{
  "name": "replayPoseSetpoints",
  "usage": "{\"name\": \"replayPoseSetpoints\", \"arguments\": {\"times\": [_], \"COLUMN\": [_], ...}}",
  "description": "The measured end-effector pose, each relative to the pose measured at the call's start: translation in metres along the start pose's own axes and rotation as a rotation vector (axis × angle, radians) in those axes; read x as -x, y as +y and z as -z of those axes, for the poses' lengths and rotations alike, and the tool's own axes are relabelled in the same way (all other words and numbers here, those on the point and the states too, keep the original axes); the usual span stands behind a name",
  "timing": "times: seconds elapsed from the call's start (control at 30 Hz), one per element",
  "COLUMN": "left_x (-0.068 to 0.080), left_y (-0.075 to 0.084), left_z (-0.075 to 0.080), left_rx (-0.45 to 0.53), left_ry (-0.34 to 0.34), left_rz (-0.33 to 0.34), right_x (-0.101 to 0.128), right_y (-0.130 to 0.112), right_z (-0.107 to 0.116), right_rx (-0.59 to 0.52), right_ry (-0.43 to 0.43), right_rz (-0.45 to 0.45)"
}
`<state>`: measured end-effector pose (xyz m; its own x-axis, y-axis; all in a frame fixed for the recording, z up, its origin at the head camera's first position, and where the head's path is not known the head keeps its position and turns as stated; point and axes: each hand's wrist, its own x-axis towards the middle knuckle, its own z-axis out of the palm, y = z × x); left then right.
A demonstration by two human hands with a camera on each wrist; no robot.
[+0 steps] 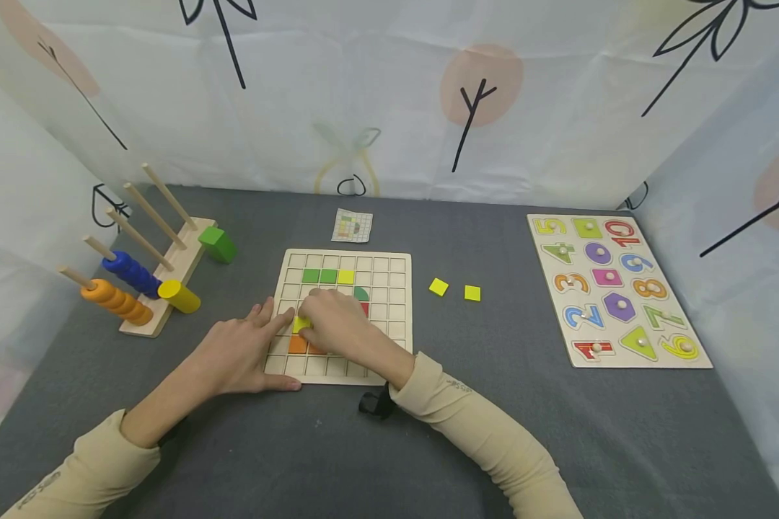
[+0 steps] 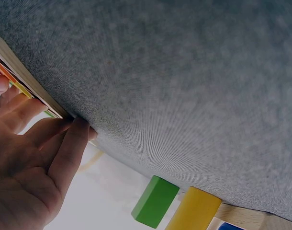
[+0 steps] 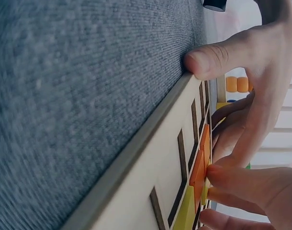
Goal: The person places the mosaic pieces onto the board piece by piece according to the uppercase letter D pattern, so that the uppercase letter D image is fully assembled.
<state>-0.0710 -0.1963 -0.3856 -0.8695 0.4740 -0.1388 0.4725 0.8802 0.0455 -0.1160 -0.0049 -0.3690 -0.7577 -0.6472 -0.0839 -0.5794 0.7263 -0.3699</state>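
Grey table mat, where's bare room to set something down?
Bare mat lies between the grid board and the number puzzle, beyond the two loose yellow tiles, and along the near edge. It is crowded around both hands on the board's left.

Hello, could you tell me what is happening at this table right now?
A person is filling a wooden grid board with coloured tiles. The left hand lies flat, fingers straight, on the board's left edge. The right hand presses a yellow tile into a cell, beside orange tiles. Green and yellow tiles already sit in an upper row. Two spare yellow tiles lie on the grey cloth to the right, and a small pattern card lies behind the board.
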Motion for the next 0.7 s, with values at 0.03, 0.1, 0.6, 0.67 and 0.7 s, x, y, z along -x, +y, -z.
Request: {"name": "replayPoseSetpoints", "arguments": {"times": [0.03,0.1,0.6,0.67,0.7], "left_x": [0.000,0.000,-0.001,-0.001,-0.001], "left_y": [0.000,0.000,0.000,0.001,0.001], "left_z": [0.000,0.000,0.000,0.000,0.000], "left_rx": [0.001,0.003,0.009,0.008,0.007], "left_ry": [-0.001,-0.005,-0.022,-0.023,-0.024], "left_rz": [0.001,0.003,0.018,0.020,0.022], "right_x": [0.000,-0.001,0.000,0.002,0.002], "right_y": [0.000,0.000,0.009,0.013,0.015], "right_z": [0.000,-0.001,0.003,0.006,0.007], "right_rx": [0.003,0.009,-0.025,-0.020,-0.021], "right_ry": [-0.001,-0.002,0.009,0.012,0.015], "right_rz": [-0.001,-0.004,-0.036,-0.055,-0.064]}}
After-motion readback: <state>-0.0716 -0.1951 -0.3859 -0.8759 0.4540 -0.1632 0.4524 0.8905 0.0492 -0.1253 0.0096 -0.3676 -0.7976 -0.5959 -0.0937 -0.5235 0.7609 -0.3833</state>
